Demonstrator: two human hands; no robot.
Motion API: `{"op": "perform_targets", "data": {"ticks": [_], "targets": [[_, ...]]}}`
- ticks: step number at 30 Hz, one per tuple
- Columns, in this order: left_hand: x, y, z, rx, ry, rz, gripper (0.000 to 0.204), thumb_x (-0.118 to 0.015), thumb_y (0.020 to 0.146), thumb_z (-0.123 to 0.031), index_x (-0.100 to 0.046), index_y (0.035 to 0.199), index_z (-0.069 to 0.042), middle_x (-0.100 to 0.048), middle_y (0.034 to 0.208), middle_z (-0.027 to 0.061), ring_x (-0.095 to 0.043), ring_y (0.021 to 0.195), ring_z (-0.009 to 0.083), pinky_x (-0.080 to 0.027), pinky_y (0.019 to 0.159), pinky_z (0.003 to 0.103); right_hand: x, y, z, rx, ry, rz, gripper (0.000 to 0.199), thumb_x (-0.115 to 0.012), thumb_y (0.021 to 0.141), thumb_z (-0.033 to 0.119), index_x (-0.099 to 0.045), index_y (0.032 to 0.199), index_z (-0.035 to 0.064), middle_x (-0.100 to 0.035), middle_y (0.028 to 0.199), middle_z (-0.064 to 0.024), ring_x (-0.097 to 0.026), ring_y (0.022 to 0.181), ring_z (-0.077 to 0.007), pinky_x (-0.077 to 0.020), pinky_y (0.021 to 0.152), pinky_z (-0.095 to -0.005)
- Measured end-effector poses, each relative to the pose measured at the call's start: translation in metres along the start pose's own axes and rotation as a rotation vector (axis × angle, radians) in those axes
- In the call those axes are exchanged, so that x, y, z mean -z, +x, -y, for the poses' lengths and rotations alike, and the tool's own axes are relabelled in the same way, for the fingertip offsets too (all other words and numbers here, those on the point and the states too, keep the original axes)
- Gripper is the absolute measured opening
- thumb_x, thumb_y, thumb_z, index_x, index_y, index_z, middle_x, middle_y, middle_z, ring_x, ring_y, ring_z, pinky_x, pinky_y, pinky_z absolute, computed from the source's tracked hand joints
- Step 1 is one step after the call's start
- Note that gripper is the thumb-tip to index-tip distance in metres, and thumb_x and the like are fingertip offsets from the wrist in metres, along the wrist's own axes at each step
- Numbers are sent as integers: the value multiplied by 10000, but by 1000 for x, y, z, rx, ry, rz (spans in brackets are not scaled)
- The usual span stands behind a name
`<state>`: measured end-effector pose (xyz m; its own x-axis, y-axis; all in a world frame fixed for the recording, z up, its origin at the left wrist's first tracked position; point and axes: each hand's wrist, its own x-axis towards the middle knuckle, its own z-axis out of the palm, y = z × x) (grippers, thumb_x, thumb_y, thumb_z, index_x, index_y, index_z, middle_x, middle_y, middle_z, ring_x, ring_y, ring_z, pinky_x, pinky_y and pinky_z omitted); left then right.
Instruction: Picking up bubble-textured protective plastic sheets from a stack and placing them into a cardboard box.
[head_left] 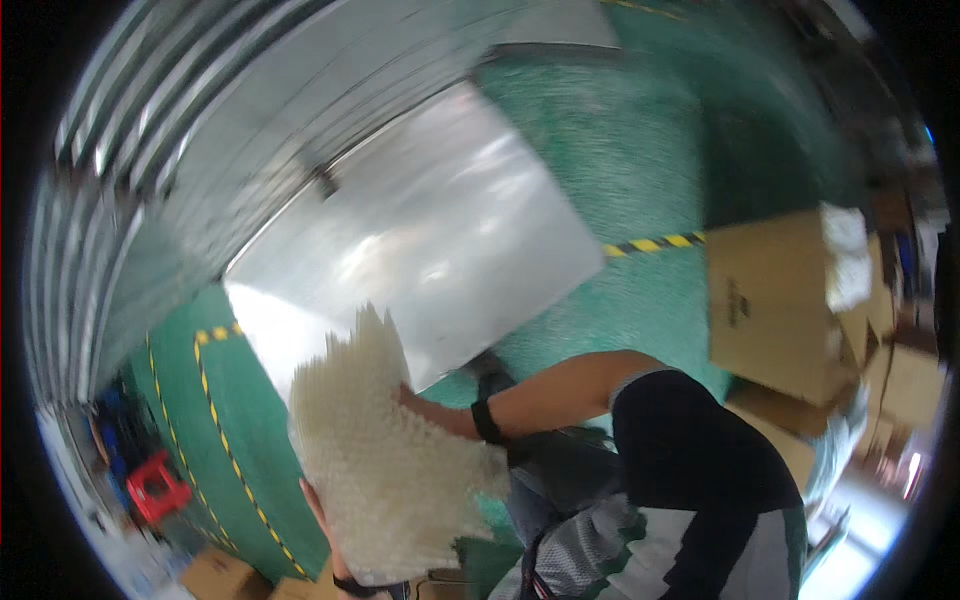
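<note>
A thick bundle of thin, whitish translucent sticks [375, 470], perhaps tubes or straws, is held in front of me between both hands. Its upper ends are uneven, and motion blurs it a little. My right hand [428, 412] presses against its right side, the fingers partly hidden by the sticks; a black band circles that wrist. Along the lower left side my left hand [317, 515] grips the bundle, with most of its fingers out of sight behind it. Just beyond the bundle lies the shiny metal tabletop [430, 230].
Corrugated metal panels [160, 110] rise behind the table at the upper left. Open cardboard boxes [770, 300] stand on the right. A red stool [158, 487] is at the far left. Yellow-black tape [655, 244] marks the green floor [630, 130]. More cartons [222, 575] sit at the lower left.
</note>
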<state>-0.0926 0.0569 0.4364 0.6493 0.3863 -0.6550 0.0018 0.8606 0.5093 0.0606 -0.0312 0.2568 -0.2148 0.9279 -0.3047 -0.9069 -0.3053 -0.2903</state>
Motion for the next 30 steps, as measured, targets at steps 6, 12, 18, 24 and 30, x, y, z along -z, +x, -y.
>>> {"op": "perform_targets", "data": {"ticks": [6, 12, 18, 24, 30], "targets": [[-156, -114, 13, 192, 409, 170, 714, -314, 868, -611, -291, 1385, -119, -346, 1388, 104, -364, 1235, 288, -298, 1036, 437, -74, -236, -50, 76, -254, -372, 727, -206, 919, 564, 41, 1429, 109, 71, 1495, -78, 42, 1376, -231, -42, 1114, -406], [-335, -153, 30, 487, 581, 431, 687, -330, 874, -591, -314, 1374, -121, -379, 1362, 102, -391, 1210, 283, -323, 1014, 443, -101, -366, -22, 715, -11, -227, 597, -202, 968, 420, 32, 1434, 130, 37, 1494, -80, 47, 1374, -223, -20, 1117, -405], [-491, -225, 192, 767, 665, 489, 659, -346, 880, -572, -338, 1363, -123, -412, 1335, 101, -418, 1185, 277, -348, 992, 449, -50, -496, -23, 1091, -42, -358, 661, -349, 928, 499, -175, 1415, 89, -155, 1470, -69, -158, 1347, -231, -164, 1103, -374], [-608, -223, 313, 652, 1017, 832, 490, -353, 929, -421, -424, 1249, -56, -535, 1152, 103, -534, 1032, 216, -452, 869, 353, -102, -672, -11, 1311, 629, -83, 624, -365, 911, 533, -400, 1302, 47, -457, 1301, -87, -476, 1134, -244, -386, 973, -367], [-699, -192, 474, 430, 1299, 1187, 426, -349, 950, -345, -415, 1216, -19, -530, 1115, 103, -529, 1028, 188, -436, 868, 335, -105, -841, -19, 1565, 655, -295, 616, -367, 918, 515, -381, 1314, 44, -434, 1321, -89, -462, 1152, -247, -383, 979, -353]]}}
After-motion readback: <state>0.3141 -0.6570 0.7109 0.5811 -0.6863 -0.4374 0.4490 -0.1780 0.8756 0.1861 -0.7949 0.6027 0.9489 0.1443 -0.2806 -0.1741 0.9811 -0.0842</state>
